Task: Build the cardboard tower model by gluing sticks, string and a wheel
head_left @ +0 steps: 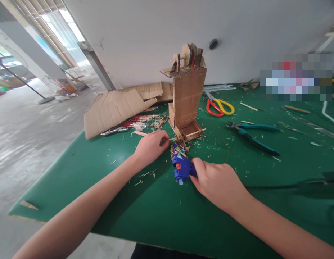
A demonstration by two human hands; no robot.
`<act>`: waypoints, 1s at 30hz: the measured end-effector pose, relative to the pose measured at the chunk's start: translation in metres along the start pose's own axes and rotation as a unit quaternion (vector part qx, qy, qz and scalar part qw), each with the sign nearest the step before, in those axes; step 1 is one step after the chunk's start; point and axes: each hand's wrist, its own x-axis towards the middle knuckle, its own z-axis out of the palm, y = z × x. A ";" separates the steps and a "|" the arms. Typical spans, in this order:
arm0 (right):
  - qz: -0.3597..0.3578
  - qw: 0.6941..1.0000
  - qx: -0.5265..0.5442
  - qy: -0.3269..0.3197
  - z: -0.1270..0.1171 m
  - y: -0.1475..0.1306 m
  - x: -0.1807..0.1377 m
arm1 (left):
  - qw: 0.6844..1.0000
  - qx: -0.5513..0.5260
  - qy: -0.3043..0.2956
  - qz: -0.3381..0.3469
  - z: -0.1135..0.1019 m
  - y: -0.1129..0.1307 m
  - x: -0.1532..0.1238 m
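Note:
A tall cardboard model (187,97) with a small open tray at its foot stands on the green table (161,216). My left hand (150,145) is closed in a pinch on a thin wooden stick (171,139) at the model's base. My right hand (217,181) is wrapped round the handle of a blue glue gun (181,167), whose nozzle points toward the model's foot. Another thin stick (195,133) lies across the tray. Wood and cardboard scraps litter the table around the gun.
Flat cardboard sheets (115,108) lie at the back left, with a bundle of glue sticks and skewers (134,124) beside them. Red and yellow scissors (219,106) and teal pliers (253,136) lie to the right. A grey wall stands behind. The table's left edge drops to the floor.

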 end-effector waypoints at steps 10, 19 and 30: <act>0.003 1.000 0.009 -0.011 0.000 -0.001 -0.001 | 1.000 -0.008 0.012 -0.007 -0.002 0.002 -0.001; 0.000 1.000 0.007 -0.028 0.000 -0.001 -0.001 | 1.000 -0.014 0.024 -0.003 -0.002 0.003 -0.001; 0.001 0.999 0.013 -0.031 0.000 -0.002 -0.001 | 0.999 -0.021 0.035 0.013 -0.002 0.004 -0.002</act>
